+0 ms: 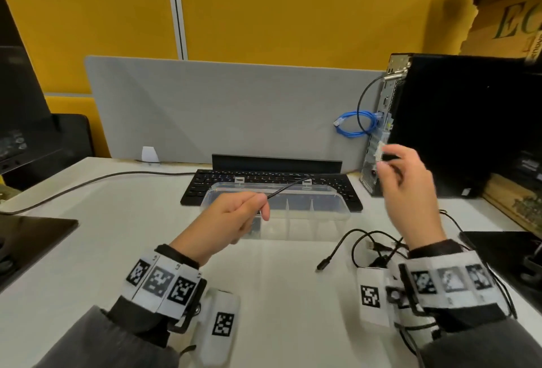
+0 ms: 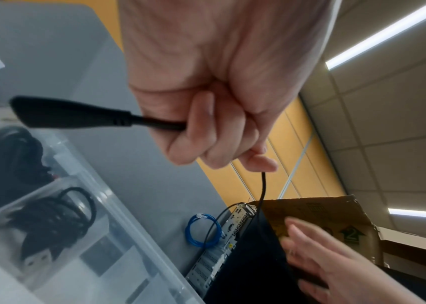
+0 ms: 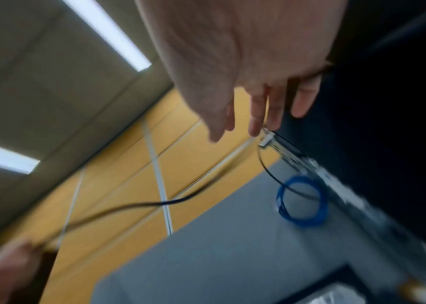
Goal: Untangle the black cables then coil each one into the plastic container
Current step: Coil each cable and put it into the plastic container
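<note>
My left hand (image 1: pixel 258 206) is a fist over the clear plastic container (image 1: pixel 337 216) and grips a black cable (image 1: pixel 286 188). Its plug (image 2: pixel 64 115) sticks out of the fist, and the thin cord (image 2: pixel 263 189) leaves by the thumb toward the right. Coiled black cables (image 2: pixel 58 216) lie in one compartment of the container (image 2: pixel 118 209). More tangled black cables (image 1: pixel 366 250) lie on the table under my right wrist. My right hand (image 1: pixel 387 159) is raised by the computer tower with fingers (image 3: pixel 256 119) straight and nothing in them; the cord (image 3: pixel 155 203) passes below it.
A black keyboard (image 1: pixel 264 183) lies behind the container. A black computer tower (image 1: pixel 457 121) stands at the right with a blue cable coil (image 1: pixel 356 124) at its back. A cardboard box (image 1: pixel 504 15) sits on top of it. A grey divider (image 1: pixel 220 109) closes the desk's far edge.
</note>
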### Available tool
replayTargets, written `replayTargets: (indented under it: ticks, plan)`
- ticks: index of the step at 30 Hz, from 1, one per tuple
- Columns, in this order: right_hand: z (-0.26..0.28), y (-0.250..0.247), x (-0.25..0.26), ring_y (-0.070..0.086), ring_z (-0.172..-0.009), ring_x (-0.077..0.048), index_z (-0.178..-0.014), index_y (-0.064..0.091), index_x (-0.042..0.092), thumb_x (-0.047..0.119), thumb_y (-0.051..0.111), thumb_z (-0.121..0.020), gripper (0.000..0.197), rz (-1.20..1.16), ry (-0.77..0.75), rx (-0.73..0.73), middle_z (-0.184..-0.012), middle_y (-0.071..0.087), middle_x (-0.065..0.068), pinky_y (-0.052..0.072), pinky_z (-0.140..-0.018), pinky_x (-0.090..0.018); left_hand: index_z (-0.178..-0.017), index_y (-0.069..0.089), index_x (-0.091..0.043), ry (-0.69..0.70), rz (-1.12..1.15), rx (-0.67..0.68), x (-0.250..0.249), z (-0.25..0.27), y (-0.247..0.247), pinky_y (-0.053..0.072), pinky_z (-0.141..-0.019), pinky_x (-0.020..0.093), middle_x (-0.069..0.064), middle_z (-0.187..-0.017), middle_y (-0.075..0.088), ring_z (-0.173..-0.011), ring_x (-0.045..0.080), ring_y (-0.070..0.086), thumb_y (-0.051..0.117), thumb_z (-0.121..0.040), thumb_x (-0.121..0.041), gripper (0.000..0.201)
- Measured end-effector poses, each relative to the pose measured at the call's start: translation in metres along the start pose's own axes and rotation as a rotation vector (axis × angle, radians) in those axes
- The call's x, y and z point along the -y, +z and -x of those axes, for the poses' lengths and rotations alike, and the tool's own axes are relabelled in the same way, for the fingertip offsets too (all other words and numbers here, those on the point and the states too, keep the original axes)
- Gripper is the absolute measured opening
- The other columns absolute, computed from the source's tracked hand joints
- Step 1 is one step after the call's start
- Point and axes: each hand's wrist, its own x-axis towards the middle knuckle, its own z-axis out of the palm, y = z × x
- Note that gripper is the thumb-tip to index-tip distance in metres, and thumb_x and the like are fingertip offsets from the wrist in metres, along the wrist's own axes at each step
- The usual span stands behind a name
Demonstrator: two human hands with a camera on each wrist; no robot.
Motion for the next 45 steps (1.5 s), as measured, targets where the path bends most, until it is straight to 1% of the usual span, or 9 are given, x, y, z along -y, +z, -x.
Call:
replayTargets:
  ticks: [4, 8, 12, 18, 25, 29, 35, 41, 45]
  plan:
    - [0.036, 0.023, 0.043, 0.025, -0.133, -0.012, -0.140, 0.029, 0.038, 0.061, 0.035, -0.086, 0.059, 0.411, -0.361, 0.324, -0.137, 0.036, 0.008, 0.012, -0.111, -0.048, -0.073, 0.058, -0.014, 0.015, 0.072, 0.007, 0.002, -0.002, 0.014, 0.022, -0.039, 0.014, -0.002, -0.049, 0.025, -0.041, 0.009, 0.020, 0.038, -0.098, -0.027, 0.035]
    - [0.053, 0.038, 0.059, 0.050, -0.071, -0.001, -0.081, 0.050, 0.028, 0.041, 0.032, -0.096, 0.027, 0.002, -0.391, 0.664, -0.071, 0.053, 0.010, 0.038, -0.087, -0.030, -0.071, 0.053, -0.013, -0.002, 0.325, -0.001, 0.002, 0.000, 0.013, 0.013, -0.042, 0.020, -0.004, -0.049, 0.020, -0.041, 0.009, 0.015, 0.040, -0.095, -0.030, 0.032]
    - [0.037, 0.033, 0.046, 0.046, -0.055, -0.002, -0.072, 0.052, 0.013, 0.022, 0.038, -0.098, 0.031, -0.301, -0.167, 0.424, -0.057, 0.048, 0.011, 0.035, -0.058, -0.022, -0.074, 0.053, -0.012, -0.018, 0.520, 0.081, 0.008, 0.002, 0.005, 0.015, -0.041, 0.019, -0.009, -0.048, 0.022, -0.039, 0.005, 0.017, 0.050, -0.092, -0.031, 0.026]
    - [0.036, 0.045, 0.026, 0.053, -0.074, 0.010, -0.096, 0.063, 0.024, 0.022, 0.042, -0.098, 0.021, -0.166, -0.175, 0.284, -0.084, 0.061, 0.019, 0.038, -0.068, -0.006, -0.088, 0.071, -0.015, -0.014, 0.753, 0.317, -0.004, 0.011, 0.019, 0.032, -0.038, 0.015, -0.008, -0.053, 0.032, -0.038, 0.002, 0.025, 0.047, -0.091, -0.023, 0.025]
    - [0.087, 0.046, 0.067, 0.060, -0.099, -0.019, -0.119, 0.051, 0.034, 0.042, 0.030, -0.099, 0.030, 0.276, -0.468, 1.046, -0.111, 0.065, 0.002, 0.048, -0.087, -0.039, -0.111, 0.061, -0.008, 0.103, 0.834, -0.177, 0.006, 0.000, 0.009, 0.046, -0.100, 0.033, 0.005, -0.120, 0.065, -0.115, 0.018, 0.059, 0.043, -0.092, -0.018, 0.028]
    - [0.078, 0.023, 0.086, 0.051, -0.068, -0.006, -0.093, 0.056, 0.032, 0.049, 0.027, -0.094, 0.034, 0.201, -0.518, 0.792, -0.075, 0.056, 0.013, 0.047, -0.074, -0.033, -0.104, 0.060, -0.013, 0.127, 0.358, -0.290, 0.014, -0.001, 0.006, 0.051, -0.091, 0.026, 0.004, -0.111, 0.067, -0.100, 0.011, 0.066, 0.038, -0.098, -0.007, 0.024]
    - [0.033, 0.027, 0.067, 0.062, -0.065, -0.004, -0.089, 0.070, 0.028, 0.055, 0.044, -0.084, 0.038, 0.005, -0.538, 0.196, -0.072, 0.067, 0.014, 0.053, -0.060, -0.030, -0.099, 0.058, -0.003, 0.075, 0.270, 0.202, -0.003, 0.010, 0.017, 0.045, -0.058, 0.015, 0.003, -0.086, 0.070, -0.060, 0.010, 0.063, 0.032, -0.100, -0.011, 0.027]
    - [0.045, 0.050, 0.053, 0.061, -0.079, -0.005, -0.115, 0.059, 0.036, 0.061, 0.019, -0.090, 0.053, 0.185, -0.426, 0.674, -0.087, 0.067, 0.009, 0.050, -0.073, -0.029, -0.084, 0.074, -0.004, 0.053, 0.934, 0.158, -0.007, 0.011, 0.009, 0.037, -0.053, 0.019, 0.007, -0.052, 0.062, -0.037, 0.006, 0.043, 0.035, -0.087, -0.024, 0.044]
    - [0.064, 0.046, 0.061, 0.052, -0.072, 0.000, -0.107, 0.059, 0.029, 0.046, 0.027, -0.098, 0.037, 0.209, -0.444, 0.993, -0.083, 0.059, 0.013, 0.045, -0.075, -0.026, -0.101, 0.066, -0.001, 0.098, 0.949, -0.203, 0.000, 0.002, -0.001, 0.054, -0.065, 0.017, 0.013, -0.090, 0.073, -0.074, 0.013, 0.069, 0.038, -0.095, -0.020, 0.034]
